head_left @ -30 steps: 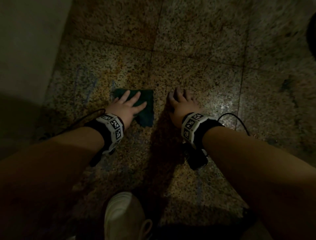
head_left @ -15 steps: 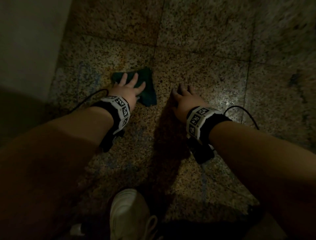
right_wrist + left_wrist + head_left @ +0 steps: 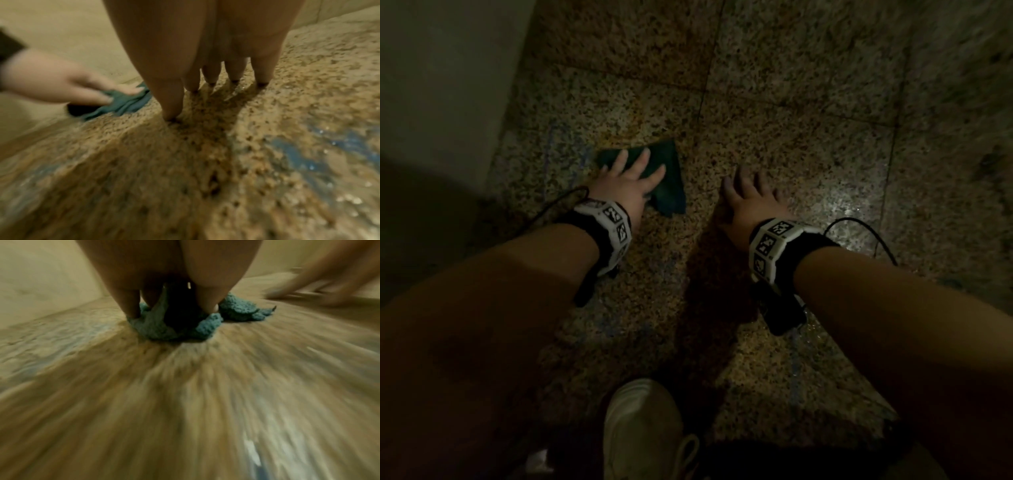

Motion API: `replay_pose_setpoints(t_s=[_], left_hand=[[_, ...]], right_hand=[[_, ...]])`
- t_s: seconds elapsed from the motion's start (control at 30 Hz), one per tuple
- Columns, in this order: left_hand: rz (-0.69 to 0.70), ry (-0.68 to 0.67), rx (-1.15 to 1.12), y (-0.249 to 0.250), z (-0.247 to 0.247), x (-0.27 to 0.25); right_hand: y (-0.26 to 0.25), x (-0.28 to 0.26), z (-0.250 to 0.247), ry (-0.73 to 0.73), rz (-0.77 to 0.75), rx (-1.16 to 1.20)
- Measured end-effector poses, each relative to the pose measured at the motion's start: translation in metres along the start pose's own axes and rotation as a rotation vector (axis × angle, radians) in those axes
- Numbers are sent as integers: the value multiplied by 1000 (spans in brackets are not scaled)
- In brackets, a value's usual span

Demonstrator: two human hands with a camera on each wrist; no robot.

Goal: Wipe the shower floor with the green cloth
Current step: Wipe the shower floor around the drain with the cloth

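A dark green cloth (image 3: 667,178) lies flat on the speckled granite shower floor (image 3: 791,144), left of centre. My left hand (image 3: 631,178) presses down on it with straight, spread fingers. In the left wrist view the cloth (image 3: 162,327) bunches under the fingertips (image 3: 131,311). My right hand (image 3: 748,195) rests palm down on the bare floor to the right of the cloth, fingers straight and apart from it. The right wrist view shows its fingertips (image 3: 172,110) planted on the stone, with the left hand (image 3: 82,87) on the cloth (image 3: 123,102).
A pale wall (image 3: 441,102) runs along the left edge of the floor. My white shoe (image 3: 643,431) stands at the bottom centre. Wet, shiny patches (image 3: 839,209) show on the tile to the right, with bluish smears (image 3: 304,152) on the floor near the right hand.
The left hand slid the cloth away from me over the floor, then a little back. The right hand stayed planted on the floor.
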State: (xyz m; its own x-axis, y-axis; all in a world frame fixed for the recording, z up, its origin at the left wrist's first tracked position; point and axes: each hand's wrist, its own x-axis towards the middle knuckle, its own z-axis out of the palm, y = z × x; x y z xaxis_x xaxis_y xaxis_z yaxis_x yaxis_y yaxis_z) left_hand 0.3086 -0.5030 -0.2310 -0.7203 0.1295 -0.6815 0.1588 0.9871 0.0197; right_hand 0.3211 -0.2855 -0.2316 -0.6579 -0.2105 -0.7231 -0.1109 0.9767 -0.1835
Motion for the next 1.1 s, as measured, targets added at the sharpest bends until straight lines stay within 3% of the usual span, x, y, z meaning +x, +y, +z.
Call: replay_pose_setpoints(t_s=[0.17,0.37,0.53,0.7,0.9,1.1], left_hand=[[-46,14,-138,5,-18,16],[-60,-13,-89,3,-6,8],[-80,-63,-63,2,15,-15],[-75,-79,-84,-4,11,-17],[-99,-10,-134,-18,-14,6],[-130,-41,-149,-19,-24,12]], right_hand=[[2,-2,3,2,1,-27],[-1,-6,-5,-16,7,-14],[-16,-2,-12,90,-47,-27],[-24,7,-5,-10,-63,-24],[-22,9,-6,-35,-69,-23],[-21,11,-6,-45,-54,-45]])
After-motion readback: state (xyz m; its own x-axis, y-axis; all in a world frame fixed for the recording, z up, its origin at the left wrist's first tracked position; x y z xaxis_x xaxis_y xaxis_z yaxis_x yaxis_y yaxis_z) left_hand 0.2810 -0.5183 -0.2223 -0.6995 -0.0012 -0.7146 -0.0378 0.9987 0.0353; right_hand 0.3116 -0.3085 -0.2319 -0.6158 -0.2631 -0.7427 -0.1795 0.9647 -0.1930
